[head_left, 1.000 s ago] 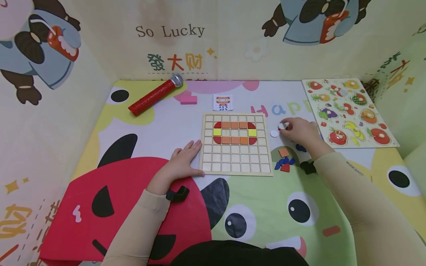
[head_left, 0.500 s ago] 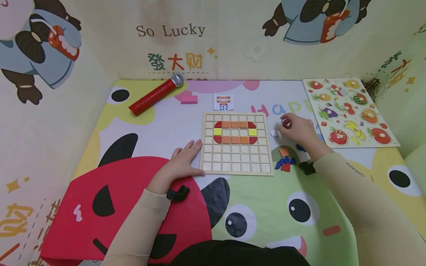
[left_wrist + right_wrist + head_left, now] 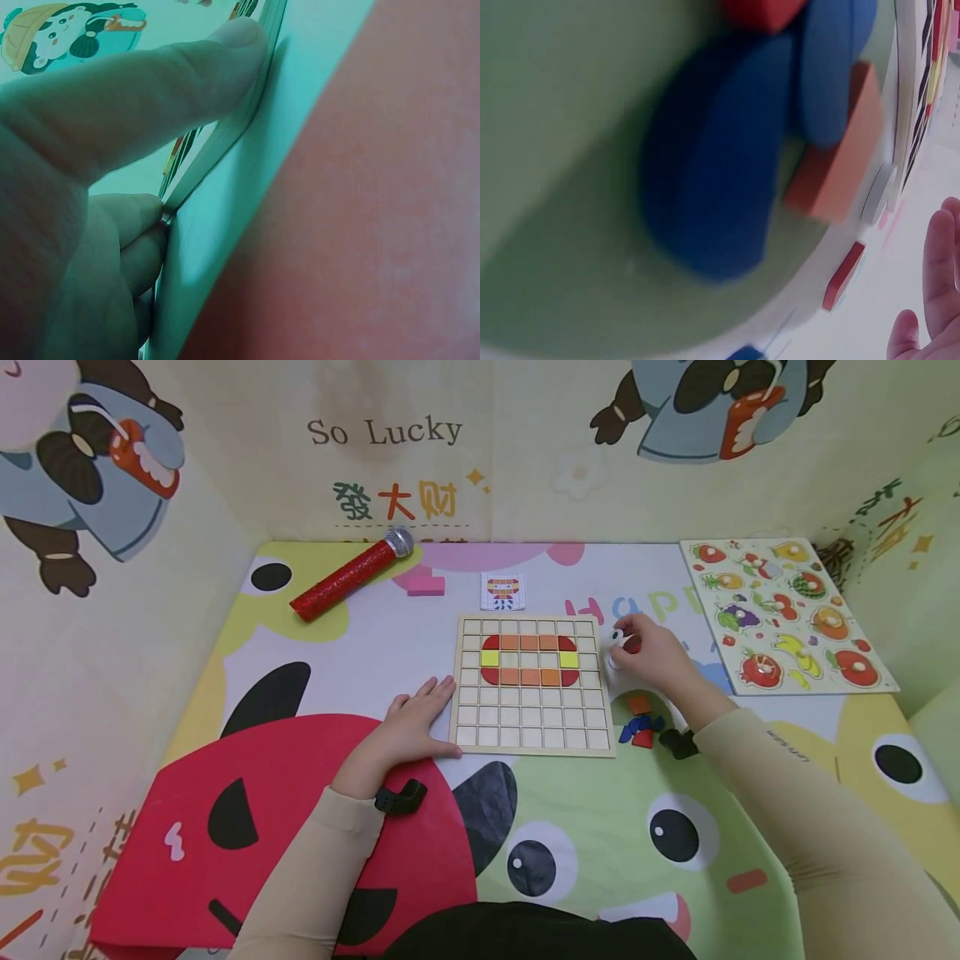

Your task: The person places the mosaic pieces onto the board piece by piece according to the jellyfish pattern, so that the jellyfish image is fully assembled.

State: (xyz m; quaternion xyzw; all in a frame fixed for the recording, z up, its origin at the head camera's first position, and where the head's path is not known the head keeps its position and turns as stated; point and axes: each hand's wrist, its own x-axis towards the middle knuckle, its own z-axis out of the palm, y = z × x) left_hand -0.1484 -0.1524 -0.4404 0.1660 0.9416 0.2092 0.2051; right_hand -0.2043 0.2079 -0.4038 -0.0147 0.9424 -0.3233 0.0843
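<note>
A square wooden grid board (image 3: 532, 718) lies in the middle of the table, with red, orange and yellow pieces forming a ring in its upper cells. My left hand (image 3: 412, 724) is spread along the board's left edge, its thumb (image 3: 202, 71) against the side in the left wrist view. Just right of the board, my right hand (image 3: 656, 653) pinches a white round piece (image 3: 617, 635) with a dark dot. Below those fingertips a second white disc (image 3: 879, 195) lies on the table. A small red piece (image 3: 844, 277) is near it in the right wrist view.
Blue pieces (image 3: 637, 725), an orange square (image 3: 639, 703) and a red piece (image 3: 642, 739) lie right of the board. A pattern card (image 3: 502, 592) is behind it. A red microphone (image 3: 348, 577), a pink block (image 3: 425, 586) and a fruit puzzle board (image 3: 787, 614) stand around.
My right hand has moved left toward the board with the white round piece, whose dark dot now shows. The left hand has stayed at the board's edge.
</note>
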